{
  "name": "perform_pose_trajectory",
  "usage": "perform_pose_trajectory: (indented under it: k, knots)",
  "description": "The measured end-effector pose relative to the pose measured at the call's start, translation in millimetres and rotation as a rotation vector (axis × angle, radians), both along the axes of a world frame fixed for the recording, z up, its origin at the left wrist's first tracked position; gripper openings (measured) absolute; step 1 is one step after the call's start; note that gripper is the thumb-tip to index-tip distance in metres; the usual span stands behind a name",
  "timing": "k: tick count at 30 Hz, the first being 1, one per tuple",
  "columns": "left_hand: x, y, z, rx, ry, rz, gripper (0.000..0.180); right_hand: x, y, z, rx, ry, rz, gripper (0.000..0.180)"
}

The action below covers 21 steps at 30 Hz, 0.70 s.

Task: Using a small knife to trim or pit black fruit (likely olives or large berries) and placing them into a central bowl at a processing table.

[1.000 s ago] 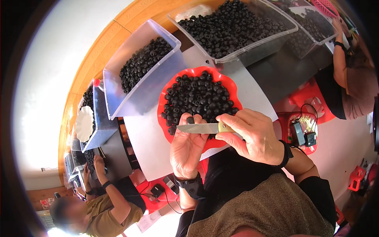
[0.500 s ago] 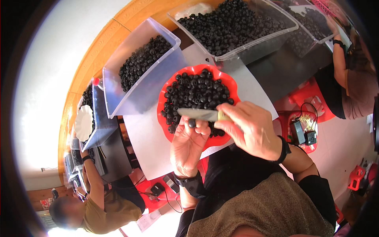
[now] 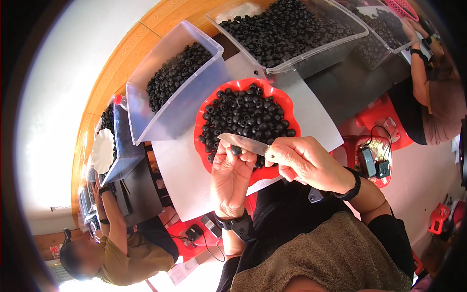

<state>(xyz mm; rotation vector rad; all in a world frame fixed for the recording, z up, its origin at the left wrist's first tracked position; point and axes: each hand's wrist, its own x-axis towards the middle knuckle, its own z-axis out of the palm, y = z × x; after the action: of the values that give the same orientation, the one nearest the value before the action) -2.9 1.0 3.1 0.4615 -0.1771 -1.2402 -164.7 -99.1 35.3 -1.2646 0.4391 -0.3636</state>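
Head camera, looking down: the person's left hand (image 3: 231, 177) is raised palm-up over the near rim of a red scalloped bowl (image 3: 287, 104) heaped with small round black fruits. Its fingers (image 3: 243, 156) are closed around one black fruit (image 3: 236, 150), pinching it at the fingertips, apparently so the blade can reach it. The right hand (image 3: 309, 163) has its fingers wrapped shut around the handle of a small knife (image 3: 243, 143), whose blade lies flat across the top of the held fruit, pointing to the person's left. Both hands hover just above the bowl, likely so pieces fall back in. The bowl sits on a white sheet (image 3: 189, 170) on the desk. Beyond it stand clear plastic bins (image 3: 175, 112) holding more black fruits. Other people sit nearby, left and right.
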Motion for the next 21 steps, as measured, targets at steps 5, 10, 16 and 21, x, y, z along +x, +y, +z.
perform_pose_trajectory:
  k: [5, 10, 16, 21]
  knots:
    - [2.1, 3.0, -6.3, -0.074, 0.055, -0.013, 0.022, -2.0, -0.9, -0.4, 0.043, 0.019, 0.065, 0.031]
    - [1.6, 2.8, -12.0, -0.055, 0.063, 0.002, 0.024, 2.6, 3.9, -13.2, 0.079, -0.047, 0.033, 0.032]
    - [-10.4, -9.2, -8.8, -0.091, 0.043, -0.13, 0.025, 9.3, 17.4, -7.6, -0.041, -0.043, 0.169, 0.031]
    - [-11.6, -7.8, 2.4, 0.017, -0.013, -0.049, 0.019, 5.8, 10.9, 2.5, 0.08, -0.094, 0.087, 0.031]
